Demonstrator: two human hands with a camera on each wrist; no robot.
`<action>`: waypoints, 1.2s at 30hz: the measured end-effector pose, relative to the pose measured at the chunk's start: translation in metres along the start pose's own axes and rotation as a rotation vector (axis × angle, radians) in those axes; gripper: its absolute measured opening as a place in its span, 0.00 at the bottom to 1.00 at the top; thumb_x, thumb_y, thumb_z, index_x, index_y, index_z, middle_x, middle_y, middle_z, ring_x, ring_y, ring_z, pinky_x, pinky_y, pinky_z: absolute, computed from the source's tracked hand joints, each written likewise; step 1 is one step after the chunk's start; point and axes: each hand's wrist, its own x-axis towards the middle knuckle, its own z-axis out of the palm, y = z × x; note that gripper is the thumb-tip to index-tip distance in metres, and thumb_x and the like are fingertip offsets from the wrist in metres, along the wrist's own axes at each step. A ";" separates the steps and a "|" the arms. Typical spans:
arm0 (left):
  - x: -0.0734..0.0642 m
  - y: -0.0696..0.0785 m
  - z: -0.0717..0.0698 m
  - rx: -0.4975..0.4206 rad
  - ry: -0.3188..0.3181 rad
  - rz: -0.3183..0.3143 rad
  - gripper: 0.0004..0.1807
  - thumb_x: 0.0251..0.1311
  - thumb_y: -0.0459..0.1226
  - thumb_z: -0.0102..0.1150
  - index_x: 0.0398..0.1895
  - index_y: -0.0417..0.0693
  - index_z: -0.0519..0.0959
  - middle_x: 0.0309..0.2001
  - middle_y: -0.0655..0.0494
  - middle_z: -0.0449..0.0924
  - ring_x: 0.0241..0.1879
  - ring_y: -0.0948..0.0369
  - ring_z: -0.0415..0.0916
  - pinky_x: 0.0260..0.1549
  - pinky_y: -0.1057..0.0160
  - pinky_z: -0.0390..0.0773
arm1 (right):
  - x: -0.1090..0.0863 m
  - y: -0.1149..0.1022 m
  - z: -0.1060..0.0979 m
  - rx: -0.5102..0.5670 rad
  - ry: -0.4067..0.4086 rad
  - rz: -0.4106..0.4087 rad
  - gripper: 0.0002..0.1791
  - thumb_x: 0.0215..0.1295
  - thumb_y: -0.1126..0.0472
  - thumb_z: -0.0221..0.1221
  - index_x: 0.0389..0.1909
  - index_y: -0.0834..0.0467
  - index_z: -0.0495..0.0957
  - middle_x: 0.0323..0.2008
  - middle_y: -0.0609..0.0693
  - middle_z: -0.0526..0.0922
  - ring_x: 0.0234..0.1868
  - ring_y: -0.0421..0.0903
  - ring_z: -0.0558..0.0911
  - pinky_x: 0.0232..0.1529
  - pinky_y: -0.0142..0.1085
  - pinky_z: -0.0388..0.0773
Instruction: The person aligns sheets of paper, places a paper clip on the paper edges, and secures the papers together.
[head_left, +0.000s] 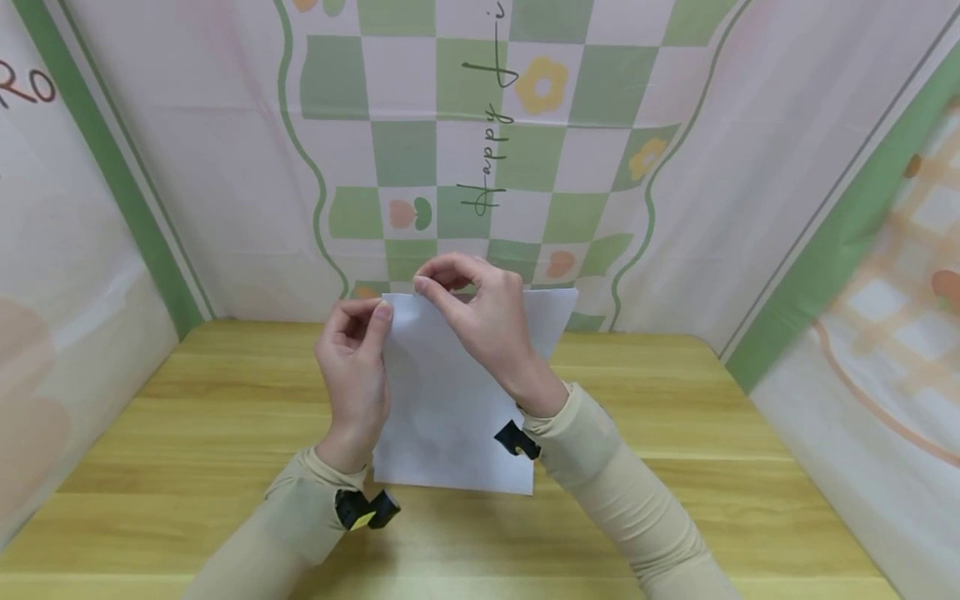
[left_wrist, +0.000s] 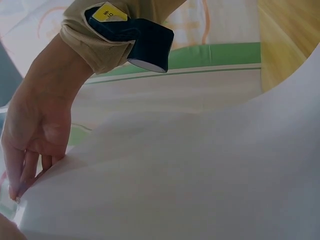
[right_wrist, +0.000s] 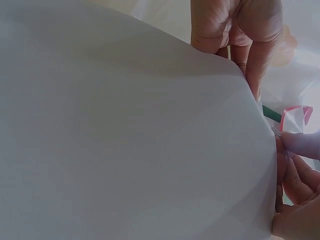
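Observation:
A white sheet of paper stands tilted above the table in the middle of the head view. At its upper left corner, the left hand pinches it, thumb on the near face. The right hand is at the top edge, a little right of the left hand, with thumb and forefinger together. In the right wrist view, its fingers pinch a small shiny wire piece, apparently a paper clip, by the paper's edge. The head view hides most of this piece. The paper fills much of both wrist views.
The wooden table lies under the paper and forearms. A patterned cloth backdrop hangs behind the table, with cloth panels at both sides. Black wrist cameras sit on the sleeves, close to the paper's lower part.

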 end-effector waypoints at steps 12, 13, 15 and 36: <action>-0.001 0.000 0.002 -0.019 0.000 -0.006 0.02 0.59 0.28 0.59 0.33 0.43 0.77 0.35 0.51 0.75 0.36 0.60 0.72 0.36 0.71 0.75 | -0.001 0.001 -0.001 0.004 0.004 -0.008 0.05 0.60 0.58 0.64 0.32 0.55 0.83 0.28 0.45 0.85 0.30 0.34 0.79 0.33 0.27 0.79; -0.001 0.000 0.002 -0.017 0.000 -0.007 0.02 0.59 0.29 0.59 0.33 0.42 0.77 0.35 0.51 0.75 0.36 0.60 0.72 0.36 0.71 0.75 | -0.001 0.001 -0.001 0.000 0.005 -0.009 0.05 0.60 0.58 0.64 0.32 0.55 0.83 0.28 0.45 0.85 0.30 0.34 0.79 0.33 0.27 0.79; -0.001 -0.001 0.002 -0.014 0.000 -0.012 0.02 0.59 0.29 0.59 0.34 0.40 0.77 0.35 0.51 0.75 0.36 0.60 0.72 0.36 0.71 0.75 | -0.001 0.002 -0.001 -0.006 0.007 -0.010 0.05 0.60 0.58 0.64 0.31 0.55 0.83 0.28 0.44 0.85 0.30 0.34 0.79 0.33 0.27 0.79; 0.000 -0.001 0.000 -0.002 -0.007 -0.016 0.04 0.60 0.30 0.60 0.36 0.37 0.76 0.35 0.53 0.74 0.35 0.61 0.70 0.32 0.73 0.73 | -0.003 0.005 0.001 -0.042 0.014 -0.082 0.04 0.60 0.59 0.64 0.32 0.56 0.83 0.30 0.45 0.85 0.34 0.37 0.78 0.37 0.31 0.78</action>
